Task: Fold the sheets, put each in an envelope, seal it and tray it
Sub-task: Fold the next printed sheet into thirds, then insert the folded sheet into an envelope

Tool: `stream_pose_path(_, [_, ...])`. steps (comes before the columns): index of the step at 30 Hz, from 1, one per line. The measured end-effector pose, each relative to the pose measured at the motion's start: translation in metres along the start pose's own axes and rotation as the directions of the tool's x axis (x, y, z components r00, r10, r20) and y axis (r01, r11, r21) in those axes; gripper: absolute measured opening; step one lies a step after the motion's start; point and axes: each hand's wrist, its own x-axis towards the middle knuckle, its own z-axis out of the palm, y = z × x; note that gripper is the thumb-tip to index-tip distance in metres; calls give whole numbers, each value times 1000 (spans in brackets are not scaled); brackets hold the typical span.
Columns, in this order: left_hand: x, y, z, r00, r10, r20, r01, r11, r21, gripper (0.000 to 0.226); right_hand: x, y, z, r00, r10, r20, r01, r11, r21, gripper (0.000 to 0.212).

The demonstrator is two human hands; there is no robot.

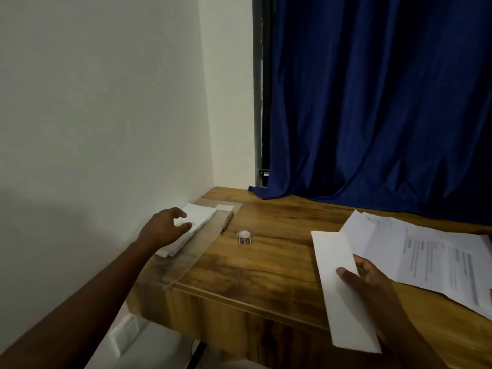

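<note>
While your right hand (372, 286) grips a folded sheet (343, 286) at the near right of the bench (266, 251), thumb on top and fingers curled beneath, your left hand (165, 230) reaches to the far left with its fingers loosely spread over a stack of white envelopes (194, 225). Whether those fingertips touch the top envelope or hover just above it, you cannot tell from here. The stack lies on a flat brown tray (202, 251) of cardboard that runs along the bench's left edge, against the white wall (106, 102). Between your two hands, near the middle of the bench, stands a small white-topped object (244, 237), too blurred to identify. Just right of the folded sheet, a loose pile of printed sheets (436, 259) fans out toward the right edge. Behind them, a dark blue curtain (372, 102) hangs down, its hem resting on the far side of the bench.
</note>
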Motion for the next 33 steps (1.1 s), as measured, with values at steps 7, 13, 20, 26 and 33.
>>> stream_pose_path(7, [29,-21,16,966,-174,193,121,958,260,65,3,2,1,999,-45,13,45,999,4,68])
stream_pose_path(13, [35,-24,18,955,-169,242,88,945,315,62,6,5,2,996,-85,8,85,996,32,56])
stream_pose_path(20, [33,-20,14,985,-80,153,21,936,352,36,5,3,2,998,-64,8,63,997,41,60])
stream_pose_path(26, [33,-13,6,998,-61,9,53,918,393,27,6,6,1,996,-85,6,85,995,47,68])
stream_pose_path(33, [35,21,-75,945,-36,-326,104,976,192,26,8,14,0,994,-108,4,108,993,49,74])
